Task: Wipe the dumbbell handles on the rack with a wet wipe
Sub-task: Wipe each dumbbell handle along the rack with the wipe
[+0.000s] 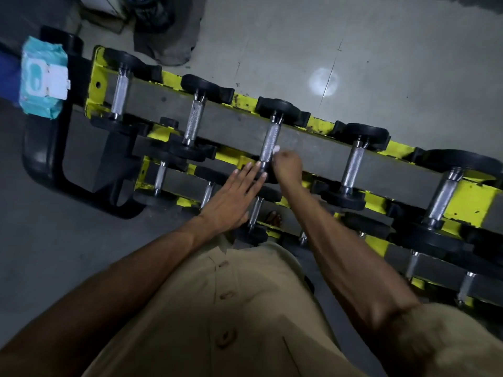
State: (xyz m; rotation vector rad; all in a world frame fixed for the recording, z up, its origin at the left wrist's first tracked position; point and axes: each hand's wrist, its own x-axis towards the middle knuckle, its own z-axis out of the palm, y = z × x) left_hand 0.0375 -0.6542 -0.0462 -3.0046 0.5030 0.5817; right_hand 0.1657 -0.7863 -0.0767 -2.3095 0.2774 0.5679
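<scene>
A yellow and grey rack (pixel 321 125) runs from upper left to lower right with several black dumbbells on its tiers. The third dumbbell on the top tier has a knurled steel handle (pixel 269 141). My right hand (pixel 289 164) is curled beside the near end of that handle, pinching a small white wet wipe (pixel 276 149) against it. My left hand (pixel 234 195) lies flat with straight fingers, its fingertips on the dumbbell's near black head (pixel 268 175).
A teal wet wipe pack (pixel 43 77) with its white flap open lies at the left, on a black bench (pixel 40 148) beside the rack's end. Dark cloth (pixel 166 36) lies on the grey floor beyond the rack. Lower tiers hold more dumbbells (pixel 255 210).
</scene>
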